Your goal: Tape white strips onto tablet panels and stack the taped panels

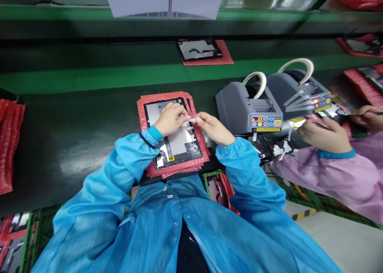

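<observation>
An open tablet back panel (pixel 176 139) lies on a stack of red bubble-wrap sheets (pixel 203 155) on the dark workbench. My left hand (pixel 171 119) rests curled on the panel's upper part, fingertips pinching one end of a small clear tape strip (pixel 191 120). My right hand (pixel 214 128) pinches the strip's other end just right of it. Both arms wear blue sleeves.
Two grey tape dispensers (pixel 249 109) (pixel 299 93) stand to the right. A co-worker in a pink sleeve (pixel 335 173) handles parts at far right. Another panel on red wrap (pixel 203 51) lies on the green belt behind. Red wrap stack (pixel 8 141) lies at left.
</observation>
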### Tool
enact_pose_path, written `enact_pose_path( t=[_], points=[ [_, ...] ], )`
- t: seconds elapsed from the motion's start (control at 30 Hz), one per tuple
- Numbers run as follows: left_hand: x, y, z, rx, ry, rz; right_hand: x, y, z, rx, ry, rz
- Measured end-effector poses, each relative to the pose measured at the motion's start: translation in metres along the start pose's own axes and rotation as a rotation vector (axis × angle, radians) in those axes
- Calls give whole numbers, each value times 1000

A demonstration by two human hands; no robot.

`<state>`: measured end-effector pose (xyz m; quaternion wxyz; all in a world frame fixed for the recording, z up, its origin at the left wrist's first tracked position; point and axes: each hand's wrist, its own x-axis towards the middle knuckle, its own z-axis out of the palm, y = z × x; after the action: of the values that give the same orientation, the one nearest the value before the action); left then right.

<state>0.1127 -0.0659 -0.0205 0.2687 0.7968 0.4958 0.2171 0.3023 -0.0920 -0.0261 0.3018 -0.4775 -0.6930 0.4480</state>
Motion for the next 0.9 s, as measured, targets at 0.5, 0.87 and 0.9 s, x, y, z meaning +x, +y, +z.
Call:
enact_pose_path(
  t=[0.5, 0.87, 0.9],
  points=[
    [0, 2, 14, 140, -86, -227, 19, 17, 7, -165, 89, 62],
    [-8, 7, 26, 348, -84, -184, 23, 25, 11, -315, 84, 50],
    [-9, 7, 27, 343, -85, -181, 23, 25, 11, -319, 88, 62]
  ],
)
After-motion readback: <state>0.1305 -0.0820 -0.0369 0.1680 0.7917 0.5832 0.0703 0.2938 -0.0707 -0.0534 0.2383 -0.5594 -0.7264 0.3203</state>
